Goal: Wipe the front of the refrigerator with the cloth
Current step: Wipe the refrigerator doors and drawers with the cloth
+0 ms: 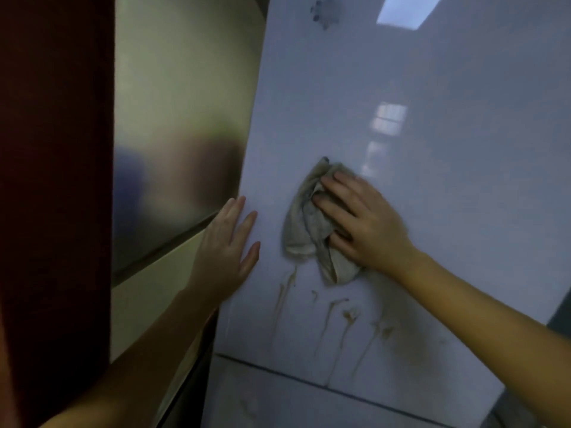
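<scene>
Right hand (pixel 367 223): we hold it open, fingers spread and nearly straight, pressing down on the cloth rather than clutching it.
Cloth (pixel 304 230): a bunched grey rag, pinned under our fingertips against the glossy upper refrigerator door (pixel 432 118).
Left hand (pixel 227 245): left of the cloth and apart from it, palm flat with fingers straight, braced on the door's left edge.
Drip stains (pixel 333 313): just below the cloth, brown runs trail downward; they look unwiped.
Door seam (pixel 278 370): well below the cloth, where the drips end.
Dark smudge (pixel 323 10): far above the cloth, near the top of the view; we cannot tell what it is.
Steel side panel (pixel 173 134): left of the cloth, beyond our bracing hand.
Doing it well: we judge the next strokes should run down from the cloth over the drips, with even palm pressure, overlapping passes, and a clean fold turned outward so the grime lifts rather than smears.
</scene>
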A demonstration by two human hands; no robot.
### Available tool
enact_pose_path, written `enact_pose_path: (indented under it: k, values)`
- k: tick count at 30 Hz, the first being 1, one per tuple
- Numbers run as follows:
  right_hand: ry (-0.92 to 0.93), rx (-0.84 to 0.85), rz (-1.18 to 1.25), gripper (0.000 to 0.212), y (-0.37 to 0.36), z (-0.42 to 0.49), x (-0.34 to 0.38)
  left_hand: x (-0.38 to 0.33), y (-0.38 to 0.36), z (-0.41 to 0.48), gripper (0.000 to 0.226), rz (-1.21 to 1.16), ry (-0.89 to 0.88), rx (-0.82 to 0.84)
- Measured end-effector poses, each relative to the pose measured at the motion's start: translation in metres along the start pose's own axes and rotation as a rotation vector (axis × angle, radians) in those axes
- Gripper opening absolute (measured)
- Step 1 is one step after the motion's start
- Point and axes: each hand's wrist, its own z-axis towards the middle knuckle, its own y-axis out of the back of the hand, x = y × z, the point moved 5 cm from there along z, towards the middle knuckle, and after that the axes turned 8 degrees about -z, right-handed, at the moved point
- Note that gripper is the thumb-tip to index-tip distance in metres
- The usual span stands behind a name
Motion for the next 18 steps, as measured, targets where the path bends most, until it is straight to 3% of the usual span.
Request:
enact_pose_path:
  k: [6, 12, 18]
  values:
    - [-0.163, -0.077, 0.019, 0.049, -0.007, 0.007, 0.014, 0.002, -0.007, -0.026, 0.055, -0.017, -0.011, 0.063]
    - [0.007, 0.061, 0.113, 0.055, -0.035, -0.063, 0.09, -0.004, -0.014, -0.032, 0.055, -0.063, 0.006, 0.063]
    - [0.144, 0.176, 0.186, 0.042, -0.049, -0.144, 0.14, -0.017, -0.022, -0.04, 0.058, -0.109, -0.018, 0.114]
